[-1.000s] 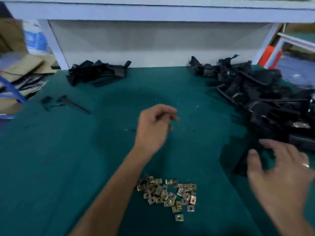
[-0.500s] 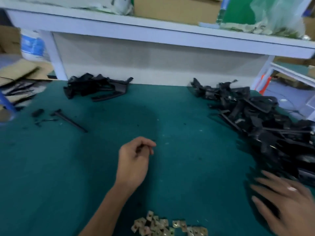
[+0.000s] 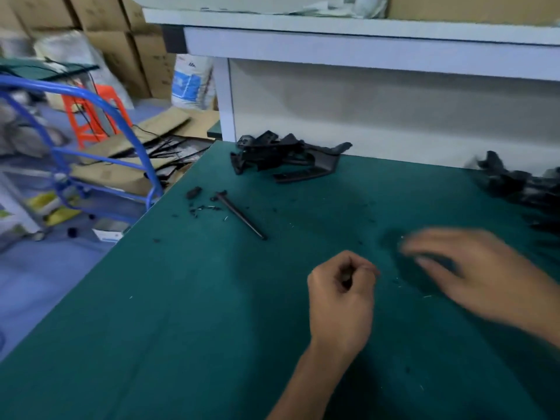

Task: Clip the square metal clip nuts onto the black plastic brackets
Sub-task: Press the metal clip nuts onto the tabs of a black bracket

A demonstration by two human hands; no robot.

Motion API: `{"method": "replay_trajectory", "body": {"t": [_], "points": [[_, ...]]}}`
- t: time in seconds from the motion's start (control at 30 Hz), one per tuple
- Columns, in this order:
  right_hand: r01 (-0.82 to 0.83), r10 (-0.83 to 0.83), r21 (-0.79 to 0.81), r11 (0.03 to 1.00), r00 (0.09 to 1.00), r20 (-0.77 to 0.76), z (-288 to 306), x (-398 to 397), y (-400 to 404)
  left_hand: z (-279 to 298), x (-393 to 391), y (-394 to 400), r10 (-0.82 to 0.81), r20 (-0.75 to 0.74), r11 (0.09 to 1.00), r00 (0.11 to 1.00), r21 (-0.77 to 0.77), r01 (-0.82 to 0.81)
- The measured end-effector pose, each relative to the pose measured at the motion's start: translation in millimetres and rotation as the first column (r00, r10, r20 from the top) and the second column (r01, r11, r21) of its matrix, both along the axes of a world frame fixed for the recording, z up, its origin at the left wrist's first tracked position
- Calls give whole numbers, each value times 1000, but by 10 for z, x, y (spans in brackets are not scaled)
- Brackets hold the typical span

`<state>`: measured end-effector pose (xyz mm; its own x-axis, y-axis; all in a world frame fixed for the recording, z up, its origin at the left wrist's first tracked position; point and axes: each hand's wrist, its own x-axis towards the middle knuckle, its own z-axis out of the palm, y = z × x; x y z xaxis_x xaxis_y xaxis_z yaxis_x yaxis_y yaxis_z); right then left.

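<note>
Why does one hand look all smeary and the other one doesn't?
Head view: the right hand is smeared by motion blur, its fingers streaky over the dark green table mat; the left hand looks much sharper, fingers curled; the heap of black plastic brackets at the right edge is soft and blurry too.

A green-topped desk (image 3: 181, 328) carries black bracket piles (image 3: 285, 159) beside its rear panel, a black rod (image 3: 242, 216) nearer.
</note>
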<state>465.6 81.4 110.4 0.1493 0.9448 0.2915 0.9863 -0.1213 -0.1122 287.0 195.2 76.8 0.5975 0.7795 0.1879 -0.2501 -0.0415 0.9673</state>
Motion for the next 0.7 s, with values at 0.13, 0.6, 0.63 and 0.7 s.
{"method": "replay_trajectory", "body": {"t": [0.13,0.6,0.63,0.7], "points": [[132,-177,-234,963,967,-181,73,42,1734,-45,18,33,-13,24,999,1000,40,12],[205,-182,-402,893,979,94,-60,142,2545,-70,51,64,15,-68,1000,998,-13,-16],[181,-133,-405,896,981,145,-17,137,2440,-70,52,62,30,-66,999,997,-19,-31],[151,-31,-414,898,959,283,54,105,2216,-71,58,66,64,-56,997,996,-42,-66]]}}
